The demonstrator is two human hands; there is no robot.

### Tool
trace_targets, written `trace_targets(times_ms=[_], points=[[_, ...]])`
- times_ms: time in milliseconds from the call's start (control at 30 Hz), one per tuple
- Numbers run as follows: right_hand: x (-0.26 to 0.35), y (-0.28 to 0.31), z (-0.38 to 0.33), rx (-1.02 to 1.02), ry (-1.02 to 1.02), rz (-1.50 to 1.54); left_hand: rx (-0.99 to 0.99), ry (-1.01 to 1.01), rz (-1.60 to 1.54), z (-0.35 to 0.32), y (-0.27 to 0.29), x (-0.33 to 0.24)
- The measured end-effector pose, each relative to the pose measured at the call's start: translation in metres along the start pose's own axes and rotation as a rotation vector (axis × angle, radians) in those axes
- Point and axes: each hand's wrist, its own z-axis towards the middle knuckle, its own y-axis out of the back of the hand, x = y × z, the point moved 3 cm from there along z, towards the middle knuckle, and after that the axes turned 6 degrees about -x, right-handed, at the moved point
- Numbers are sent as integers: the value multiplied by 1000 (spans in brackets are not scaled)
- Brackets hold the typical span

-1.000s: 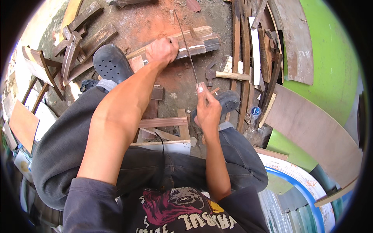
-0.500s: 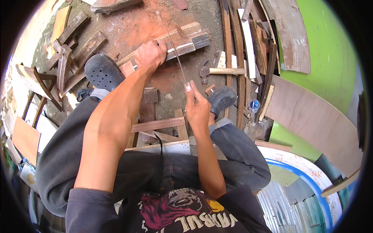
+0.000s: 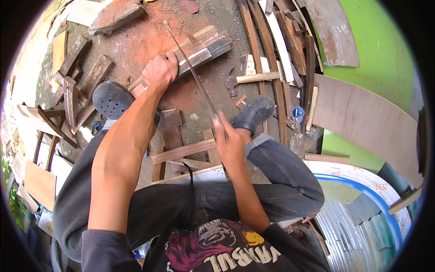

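My left hand (image 3: 160,70) is closed on a length of wood (image 3: 213,47), which lies slantwise on the ground ahead of my feet and has a pale stripe along it. In my right hand (image 3: 228,138) is the near end of a saw (image 3: 197,80), its long thin blade seen almost edge-on. The blade slopes up and away to the left, crossing the wood just right of my left hand. My fingers hide the saw's handle, and its teeth cannot be made out. Reddish dust (image 3: 149,41) covers the ground around the wood.
A claw hammer (image 3: 258,77) lies right of the wood, near my right shoe (image 3: 253,113). Long wooden strips (image 3: 260,50) run along the right. Wood offcuts (image 3: 93,77) are piled at left, beyond my left shoe (image 3: 113,99). A small wooden frame (image 3: 183,151) sits between my legs.
The saw and my right hand have shifted, and more of the blade's side shows. My left hand stays on the wood. The whole view has swung slightly.
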Motion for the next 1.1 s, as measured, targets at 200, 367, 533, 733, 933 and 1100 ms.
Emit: trace_targets(times_ms=[200, 367, 533, 733, 933, 1100], points=[[-2, 16, 11, 142, -144, -148, 24, 24, 64, -7, -2, 4], [25, -13, 45, 152, -188, -71, 27, 20, 38, -1, -4, -1], [-17, 42, -30, -15, -52, -43, 7, 37, 79, -4, 1, 0], [28, -20, 58, 158, -146, -160, 17, 8, 72, -2, -5, -2], [-14, 36, -29, -73, 0, -11, 12, 47, 118, -5, -3, -3], [11, -7, 40, 164, -182, -206, -19, -9, 103, -7, -6, -7]])
